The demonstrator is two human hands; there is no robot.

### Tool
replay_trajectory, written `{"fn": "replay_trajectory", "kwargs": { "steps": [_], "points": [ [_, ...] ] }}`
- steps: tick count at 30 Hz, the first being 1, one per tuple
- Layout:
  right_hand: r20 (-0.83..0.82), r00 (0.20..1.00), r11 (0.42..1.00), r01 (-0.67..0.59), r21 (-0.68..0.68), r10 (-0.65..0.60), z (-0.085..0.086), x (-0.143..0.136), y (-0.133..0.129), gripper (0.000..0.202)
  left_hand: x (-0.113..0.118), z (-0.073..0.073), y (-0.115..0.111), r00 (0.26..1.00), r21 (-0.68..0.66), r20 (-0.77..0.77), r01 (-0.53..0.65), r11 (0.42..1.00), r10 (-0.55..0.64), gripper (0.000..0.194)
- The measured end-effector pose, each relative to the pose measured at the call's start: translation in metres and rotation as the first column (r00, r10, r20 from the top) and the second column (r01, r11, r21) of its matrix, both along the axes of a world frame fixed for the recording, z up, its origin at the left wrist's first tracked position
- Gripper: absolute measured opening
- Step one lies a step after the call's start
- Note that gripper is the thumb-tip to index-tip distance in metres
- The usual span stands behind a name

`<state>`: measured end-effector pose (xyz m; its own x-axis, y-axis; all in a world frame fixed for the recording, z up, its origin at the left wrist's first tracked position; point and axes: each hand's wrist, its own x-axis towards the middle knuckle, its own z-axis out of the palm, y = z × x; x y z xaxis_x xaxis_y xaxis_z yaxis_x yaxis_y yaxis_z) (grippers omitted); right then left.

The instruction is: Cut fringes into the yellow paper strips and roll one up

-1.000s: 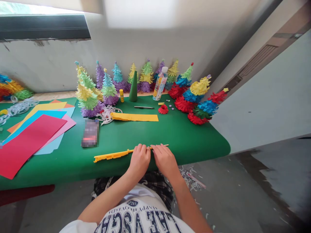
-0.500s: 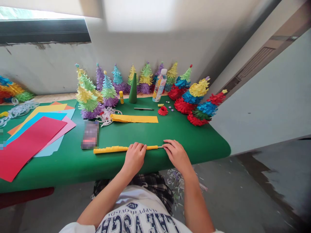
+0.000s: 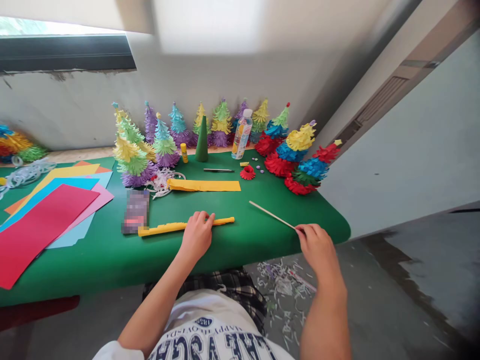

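Note:
A yellow fringed paper strip, rolled into a narrow tube (image 3: 161, 230), lies near the front of the green table. My left hand (image 3: 197, 232) grips it around the middle, fingers bent over it. To the right, my right hand (image 3: 318, 247) is closed on one end of a thin wooden stick (image 3: 272, 215), which points up and left, apart from the tube. Behind both hands lies a flat yellow paper strip (image 3: 210, 186), and beyond it a pen (image 3: 218, 170) and a small red fringed paper ring (image 3: 247, 172).
Fringed paper trees (image 3: 165, 142), a green cone (image 3: 202, 140), a glue stick (image 3: 183, 153) and a bottle (image 3: 242, 135) stand at the back. A phone (image 3: 135, 212) and coloured paper sheets (image 3: 56, 215) lie left. Paper scraps (image 3: 283, 285) litter the floor.
My right hand has moved right and drawn the stick out of the rolled yellow tube's right end. My left hand still holds the tube, which now tilts slightly up at the right.

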<state>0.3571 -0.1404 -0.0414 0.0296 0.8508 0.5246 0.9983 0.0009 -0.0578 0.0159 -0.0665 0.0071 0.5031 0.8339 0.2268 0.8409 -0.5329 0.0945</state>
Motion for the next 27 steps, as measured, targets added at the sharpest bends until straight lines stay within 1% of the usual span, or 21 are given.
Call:
{"fn": "replay_trajectory", "kwargs": {
  "steps": [3, 6, 9, 11, 12, 13, 14, 15, 16, 18, 20, 21, 22, 24, 27],
  "points": [
    [-0.008, 0.995, 0.995, 0.098, 0.026, -0.098, -0.004, 0.003, 0.017, 0.025, -0.011, 0.004, -0.002, 0.999, 0.023, 0.031, -0.016, 1.000, 0.016, 0.039],
    [0.014, 0.988, 0.988, 0.154, -0.020, -0.153, 0.001, -0.003, 0.041, 0.025, -0.030, 0.008, -0.005, 0.999, 0.036, 0.036, -0.031, 0.999, 0.030, 0.040],
    [0.071, 0.974, 0.970, 0.220, -0.105, -0.214, 0.011, -0.015, 0.061, 0.024, -0.051, 0.009, -0.006, 0.998, 0.023, -0.063, -0.006, 1.000, 0.008, 0.043],
    [0.096, 0.965, 0.964, 0.251, -0.087, -0.243, 0.019, -0.028, 0.068, 0.023, -0.061, 0.010, -0.006, 0.993, 0.002, -0.118, -0.007, 1.000, 0.007, 0.046],
    [0.090, 0.971, 0.973, 0.225, -0.058, -0.219, 0.023, -0.036, 0.069, 0.023, -0.064, 0.010, -0.006, 0.991, -0.006, -0.134, -0.015, 1.000, 0.014, 0.046],
    [0.074, 0.983, 0.985, 0.171, -0.030, -0.168, 0.027, -0.046, 0.069, 0.024, -0.067, 0.009, -0.005, 0.990, -0.013, -0.141, -0.024, 1.000, 0.022, 0.046],
    [0.055, 0.995, 0.996, 0.083, -0.016, -0.082, 0.031, -0.058, 0.068, 0.024, -0.068, 0.009, -0.005, 0.990, -0.021, -0.142, -0.031, 0.999, 0.028, 0.045],
    [0.035, 0.999, 0.999, -0.030, -0.012, 0.031, 0.035, -0.070, 0.066, 0.023, -0.067, 0.010, -0.004, 0.990, -0.028, -0.136, -0.034, 0.999, 0.030, 0.045],
    [0.012, 0.989, 0.989, -0.145, -0.004, 0.145, 0.039, -0.084, 0.063, 0.021, -0.066, 0.010, -0.004, 0.991, -0.036, -0.128, -0.037, 0.999, 0.032, 0.045],
    [-0.014, 0.938, 0.938, -0.345, 0.013, 0.346, 0.045, -0.113, 0.059, 0.021, -0.061, 0.011, -0.004, 0.994, -0.060, -0.107, -0.040, 0.997, 0.033, 0.046],
    [0.013, 0.879, 0.878, -0.476, 0.047, 0.476, 0.051, -0.140, 0.057, 0.022, -0.054, 0.013, -0.004, 0.997, -0.096, -0.075, -0.035, 0.995, 0.028, 0.045],
    [0.029, 0.839, 0.837, -0.544, 0.062, 0.543, 0.053, -0.152, 0.057, 0.023, -0.050, 0.013, -0.005, 0.999, -0.117, -0.049, -0.025, 0.993, 0.019, 0.044],
    [0.040, 0.807, 0.804, -0.590, 0.072, 0.589, 0.054, -0.163, 0.058, 0.025, -0.045, 0.014, -0.006, 1.000, -0.134, -0.021, -0.018, 0.991, 0.015, 0.042],
    [0.070, 0.764, 0.758, -0.646, 0.095, 0.642, 0.056, -0.178, 0.062, 0.025, -0.038, 0.015, -0.007, 0.999, -0.162, 0.044, 0.004, 0.987, 0.003, 0.038],
    [0.108, 0.732, 0.727, -0.681, 0.086, 0.672, 0.056, -0.189, 0.070, 0.025, -0.030, 0.014, -0.009, 0.991, -0.190, 0.136, 0.024, 0.982, 0.002, 0.037]
  ]
}}
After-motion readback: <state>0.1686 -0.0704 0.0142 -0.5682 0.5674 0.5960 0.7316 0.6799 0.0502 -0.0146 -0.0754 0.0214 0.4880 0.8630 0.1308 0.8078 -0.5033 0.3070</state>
